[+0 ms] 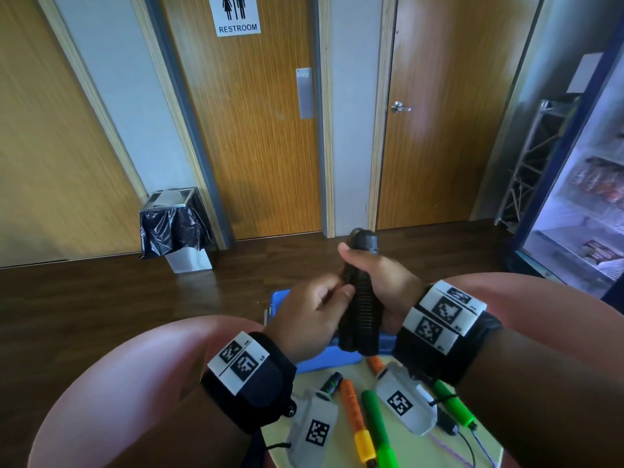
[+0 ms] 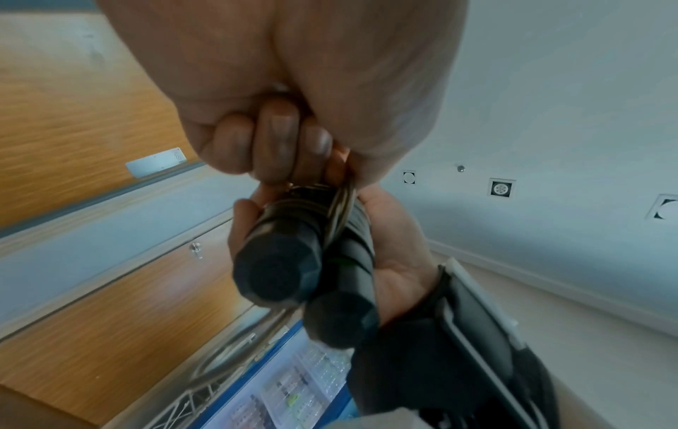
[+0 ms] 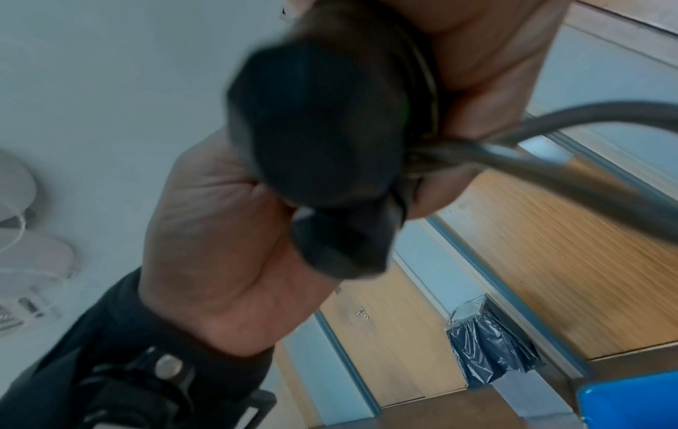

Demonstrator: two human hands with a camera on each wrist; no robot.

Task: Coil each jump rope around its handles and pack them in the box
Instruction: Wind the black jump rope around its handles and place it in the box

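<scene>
A black jump rope has its two handles (image 1: 363,309) held side by side, upright, above the blue box (image 1: 324,361). My right hand (image 1: 374,282) grips both handles, thumb near their top caps. My left hand (image 1: 341,292) pinches the dark rope against the handles' left side. In the left wrist view, rope turns (image 2: 341,203) lie around the handles (image 2: 282,267) below my curled left fingers (image 2: 279,151), and my right hand (image 2: 396,261) sits behind them. In the right wrist view, the rope (image 3: 532,136) runs off to the right from the handle ends (image 3: 315,130).
On the pale table (image 1: 422,447) below my wrists lie an orange-handled rope (image 1: 353,410), green handles (image 1: 374,423) (image 1: 452,403) and a black handle (image 1: 332,381). My knees flank the table. A lined bin (image 1: 175,228) stands by the doors, a glass-door fridge (image 1: 580,214) at right.
</scene>
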